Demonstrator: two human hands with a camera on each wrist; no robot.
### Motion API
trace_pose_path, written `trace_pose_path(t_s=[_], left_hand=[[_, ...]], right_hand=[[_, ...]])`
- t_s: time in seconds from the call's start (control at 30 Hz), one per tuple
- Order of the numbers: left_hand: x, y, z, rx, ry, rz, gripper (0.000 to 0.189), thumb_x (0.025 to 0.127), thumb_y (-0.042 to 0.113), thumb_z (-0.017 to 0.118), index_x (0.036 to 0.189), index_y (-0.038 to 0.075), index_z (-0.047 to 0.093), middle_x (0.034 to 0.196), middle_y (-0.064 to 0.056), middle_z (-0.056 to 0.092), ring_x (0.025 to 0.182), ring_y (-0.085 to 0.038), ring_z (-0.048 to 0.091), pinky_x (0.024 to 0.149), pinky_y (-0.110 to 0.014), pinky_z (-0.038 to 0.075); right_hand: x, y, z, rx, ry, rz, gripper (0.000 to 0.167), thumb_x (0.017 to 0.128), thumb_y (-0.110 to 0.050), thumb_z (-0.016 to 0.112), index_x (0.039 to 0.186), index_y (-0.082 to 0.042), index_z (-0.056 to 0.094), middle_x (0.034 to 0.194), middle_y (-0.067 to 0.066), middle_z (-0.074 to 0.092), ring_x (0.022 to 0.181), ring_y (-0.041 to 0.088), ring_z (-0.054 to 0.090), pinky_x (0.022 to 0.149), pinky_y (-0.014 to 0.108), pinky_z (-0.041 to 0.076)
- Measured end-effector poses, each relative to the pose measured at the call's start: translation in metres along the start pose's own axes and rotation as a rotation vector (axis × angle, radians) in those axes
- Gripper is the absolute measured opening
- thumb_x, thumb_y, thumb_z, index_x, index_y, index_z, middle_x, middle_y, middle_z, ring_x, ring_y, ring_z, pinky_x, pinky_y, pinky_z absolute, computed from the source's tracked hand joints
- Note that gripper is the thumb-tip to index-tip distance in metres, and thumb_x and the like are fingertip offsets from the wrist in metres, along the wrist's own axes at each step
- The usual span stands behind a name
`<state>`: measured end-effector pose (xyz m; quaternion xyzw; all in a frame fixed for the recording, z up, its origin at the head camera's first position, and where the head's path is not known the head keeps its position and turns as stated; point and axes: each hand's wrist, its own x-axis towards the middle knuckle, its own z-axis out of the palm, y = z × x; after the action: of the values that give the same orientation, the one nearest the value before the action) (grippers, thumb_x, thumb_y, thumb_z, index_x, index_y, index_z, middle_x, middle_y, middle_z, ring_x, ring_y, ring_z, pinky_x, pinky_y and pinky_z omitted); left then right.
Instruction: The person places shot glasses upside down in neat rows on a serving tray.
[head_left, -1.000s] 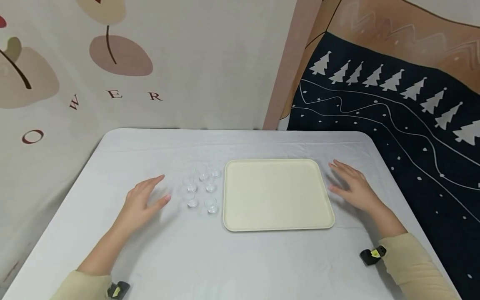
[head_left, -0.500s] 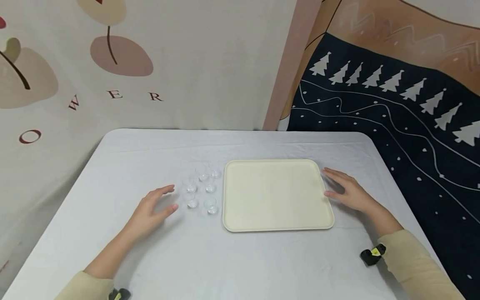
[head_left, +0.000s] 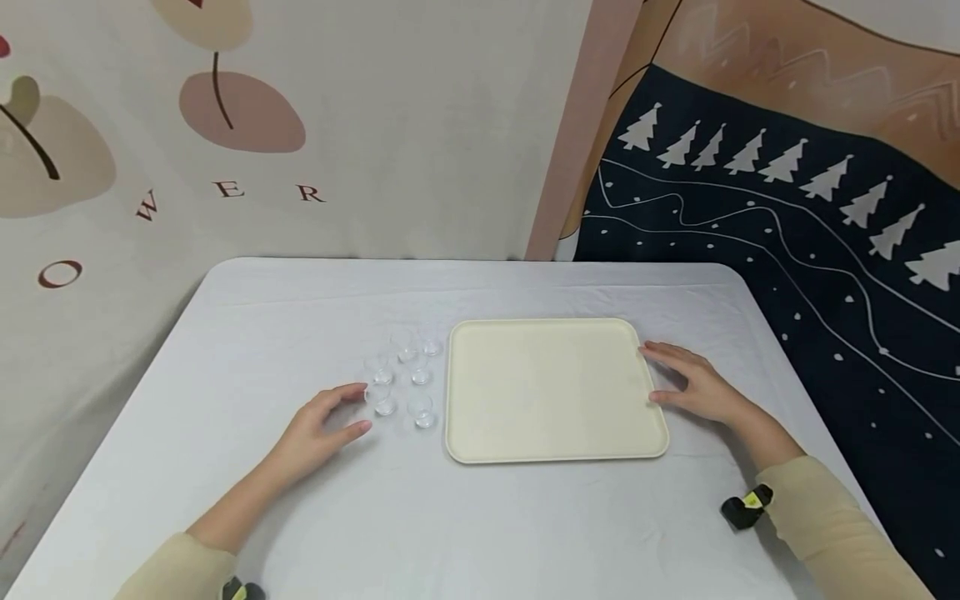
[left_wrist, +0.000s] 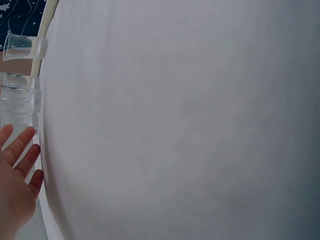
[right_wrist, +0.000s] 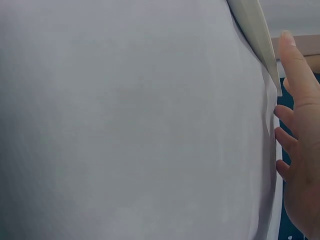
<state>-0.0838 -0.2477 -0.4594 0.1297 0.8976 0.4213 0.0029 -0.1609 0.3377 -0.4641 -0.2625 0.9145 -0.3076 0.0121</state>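
Several small clear cups stand in a loose cluster left of a cream rectangular tray. My left hand is at the cluster's left side, thumb and fingers spread apart, fingertips close to the nearest cup; whether they touch it I cannot tell. In the left wrist view a clear cup stands beyond the fingers of the left hand. My right hand is at the tray's right edge, fingers relaxed and thumb apart, holding nothing. The right wrist view has the right hand near the tray's edge.
A white cloth covers the table. Behind it hangs a pale printed curtain, with a dark tree-patterned cloth at the right. Black wrist devices sit at both sleeves.
My left hand has moved right and nearer to me, up to the cups. The right hand has shifted left to the tray's edge. Cups and tray have stayed in place.
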Motion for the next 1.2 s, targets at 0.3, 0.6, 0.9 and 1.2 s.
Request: trace_pose_path(t_s=[0.3, 0.6, 0.9, 1.2], left_hand=[[0.005, -0.005, 0.007, -0.01, 0.027, 0.035, 0.052, 0.082, 0.021, 0.078, 0.127, 0.004, 0.058, 0.118, -0.008, 0.062, 0.115, -0.026, 0.05, 0.095, -0.014, 0.033], [0.01, -0.001, 0.013, 0.002, 0.052, 0.051, 0.045, 0.079, 0.019, 0.08, 0.118, 0.002, 0.063, 0.116, -0.012, 0.062, 0.113, -0.028, 0.05, 0.095, -0.041, 0.041], [0.016, -0.004, 0.021, 0.044, 0.127, 0.123, 0.035, 0.075, 0.014, 0.083, 0.105, 0.002, 0.069, 0.109, -0.009, 0.067, 0.104, -0.027, 0.053, 0.09, -0.027, 0.038], [0.019, -0.004, 0.027, 0.074, 0.168, 0.126, 0.032, 0.071, 0.01, 0.084, 0.098, 0.003, 0.07, 0.103, -0.006, 0.069, 0.099, -0.025, 0.054, 0.087, -0.035, 0.039]], right_hand=[[-0.002, 0.002, 0.001, 0.006, -0.032, 0.025, 0.076, 0.073, -0.025, 0.083, 0.138, -0.006, 0.049, 0.143, 0.027, 0.038, 0.13, 0.052, 0.028, 0.099, 0.07, 0.021], [-0.003, 0.003, 0.001, 0.022, -0.044, 0.032, 0.077, 0.073, -0.024, 0.082, 0.14, -0.006, 0.048, 0.144, 0.026, 0.037, 0.131, 0.052, 0.026, 0.099, 0.07, 0.019], [-0.002, 0.002, 0.001, 0.046, -0.057, 0.049, 0.077, 0.074, -0.024, 0.081, 0.141, -0.007, 0.046, 0.146, 0.026, 0.034, 0.132, 0.053, 0.024, 0.099, 0.071, 0.016], [-0.002, 0.003, 0.002, 0.048, -0.054, 0.041, 0.078, 0.073, -0.023, 0.082, 0.14, -0.005, 0.046, 0.146, 0.027, 0.034, 0.132, 0.053, 0.023, 0.099, 0.072, 0.016]])
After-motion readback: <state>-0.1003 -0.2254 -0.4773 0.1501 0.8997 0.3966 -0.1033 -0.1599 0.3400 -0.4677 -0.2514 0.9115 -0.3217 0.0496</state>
